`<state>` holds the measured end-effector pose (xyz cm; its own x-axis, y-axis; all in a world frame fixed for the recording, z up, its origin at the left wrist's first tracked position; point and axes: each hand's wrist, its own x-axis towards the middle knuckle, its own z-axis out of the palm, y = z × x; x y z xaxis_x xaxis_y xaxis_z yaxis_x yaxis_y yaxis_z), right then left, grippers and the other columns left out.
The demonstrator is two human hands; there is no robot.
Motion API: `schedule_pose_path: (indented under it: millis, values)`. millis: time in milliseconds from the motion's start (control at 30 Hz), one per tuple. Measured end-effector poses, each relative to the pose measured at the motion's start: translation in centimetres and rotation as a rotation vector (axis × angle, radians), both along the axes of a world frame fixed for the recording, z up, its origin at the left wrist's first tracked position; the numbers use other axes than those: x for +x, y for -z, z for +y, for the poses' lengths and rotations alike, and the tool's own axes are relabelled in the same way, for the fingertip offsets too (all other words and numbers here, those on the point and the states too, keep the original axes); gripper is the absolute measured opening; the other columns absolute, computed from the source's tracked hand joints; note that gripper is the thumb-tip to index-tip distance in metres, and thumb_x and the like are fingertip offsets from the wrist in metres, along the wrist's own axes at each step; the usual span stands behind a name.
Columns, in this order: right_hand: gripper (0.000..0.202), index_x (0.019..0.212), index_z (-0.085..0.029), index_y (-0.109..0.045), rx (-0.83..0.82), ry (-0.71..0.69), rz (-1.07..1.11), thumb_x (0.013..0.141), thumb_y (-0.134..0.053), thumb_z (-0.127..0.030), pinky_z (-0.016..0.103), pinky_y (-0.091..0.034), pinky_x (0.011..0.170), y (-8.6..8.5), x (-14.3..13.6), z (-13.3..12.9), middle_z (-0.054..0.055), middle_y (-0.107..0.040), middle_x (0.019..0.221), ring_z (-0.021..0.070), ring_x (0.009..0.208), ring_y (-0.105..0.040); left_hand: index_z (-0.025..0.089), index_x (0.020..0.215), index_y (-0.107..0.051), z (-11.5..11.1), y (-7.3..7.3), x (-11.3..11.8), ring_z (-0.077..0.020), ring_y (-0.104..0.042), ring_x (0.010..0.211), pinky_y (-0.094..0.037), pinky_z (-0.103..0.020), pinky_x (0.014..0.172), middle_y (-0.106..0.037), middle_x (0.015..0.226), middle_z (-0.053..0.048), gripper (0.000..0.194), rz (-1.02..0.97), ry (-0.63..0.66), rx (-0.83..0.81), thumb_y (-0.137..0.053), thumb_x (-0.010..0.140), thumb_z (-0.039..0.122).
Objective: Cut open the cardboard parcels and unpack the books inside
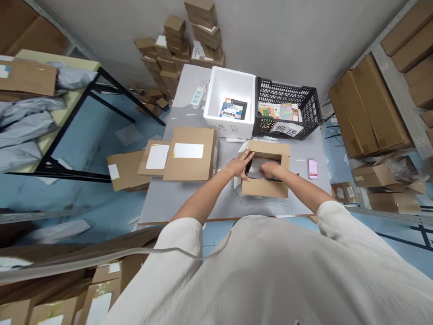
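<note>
An open cardboard box stands on the grey table, its flaps folded outward. My left hand lies at the box's left end, thumb and fingers apart, touching the edge. My right hand reaches down inside the box; its fingers look curled against greyish contents, and what they hold, if anything, is too small to make out. White paper or plastic shows by the box's left side.
Closed cartons stand left on the table. Behind are a white foam bin with books and a black crate with booklets. A phone lies right; a power strip lies back left. Shelves with boxes flank the table.
</note>
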<state>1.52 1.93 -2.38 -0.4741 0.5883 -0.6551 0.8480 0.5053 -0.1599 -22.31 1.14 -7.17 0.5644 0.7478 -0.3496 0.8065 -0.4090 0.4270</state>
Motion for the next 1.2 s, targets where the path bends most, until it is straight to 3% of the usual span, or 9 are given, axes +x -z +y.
schedule_pose_path:
  millis: [100,367,500,733,967,1200]
  values:
    - [0.044,0.126,-0.026,-0.088,-0.056,-0.083,-0.058,0.084,-0.08,-0.015,0.048,-0.066,0.104,2.2,-1.4,0.1,0.014,-0.085,0.134,0.0389,0.123,-0.082,0.026,0.189,0.003,-0.2,0.1,-0.1,-0.053,-0.046,0.166,-0.051,-0.053,0.124,0.012,0.195,-0.026,0.172,-0.013,0.012,0.01,-0.098,0.062,0.084]
    - [0.058,0.153,-0.03,-0.076,-0.025,-0.387,-0.054,0.096,-0.083,-0.023,0.043,-0.063,0.106,5.9,-3.8,0.8,0.015,-0.077,0.149,0.0357,0.127,-0.08,0.023,0.187,0.016,-0.5,0.2,-0.5,-0.0517,-0.037,0.172,-0.049,-0.051,0.126,0.014,0.194,-0.027,0.177,-0.035,0.042,0.008,-0.093,0.064,0.089]
    - [0.07,0.161,-0.034,-0.07,0.026,-0.482,-0.019,0.094,-0.087,-0.023,0.047,-0.06,0.111,7.7,-3.8,1.3,0.018,-0.069,0.16,0.0366,0.133,-0.075,0.022,0.185,0.023,-0.8,0.4,-0.6,-0.0537,-0.038,0.171,-0.049,-0.051,0.123,0.016,0.192,-0.03,0.179,-0.026,0.05,0.012,-0.092,0.065,0.089]
    - [0.07,0.164,-0.039,-0.067,0.03,-0.565,-0.015,0.097,-0.084,-0.025,0.048,-0.059,0.112,10.6,-3.2,2.2,0.014,-0.059,0.173,0.0375,0.145,-0.067,0.024,0.184,0.024,-1.1,0.4,-0.6,-0.0548,-0.046,0.166,-0.05,-0.051,0.121,0.02,0.191,-0.03,0.177,0.005,0.045,0.009,-0.094,0.068,0.087]
    - [0.055,0.154,-0.03,-0.075,0.107,-0.629,0.056,0.099,-0.084,-0.03,0.059,-0.053,0.122,11.8,-4.5,1.8,0.017,-0.063,0.17,0.0419,0.156,-0.06,0.025,0.182,0.028,-1.0,0.2,-0.7,-0.0528,-0.044,0.168,-0.051,-0.05,0.12,0.018,0.192,-0.028,0.176,0.019,0.054,0.018,-0.092,0.07,0.088]
    - [0.066,0.159,-0.029,-0.069,0.075,-0.658,0.067,0.095,-0.087,-0.028,0.05,-0.053,0.119,11.1,-4.2,1.9,0.014,-0.074,0.157,0.0357,0.143,-0.07,0.024,0.183,0.027,-1.0,0.1,-0.6,-0.0527,-0.038,0.172,-0.051,-0.052,0.122,0.018,0.191,-0.029,0.18,0.026,0.053,0.015,-0.092,0.066,0.091]
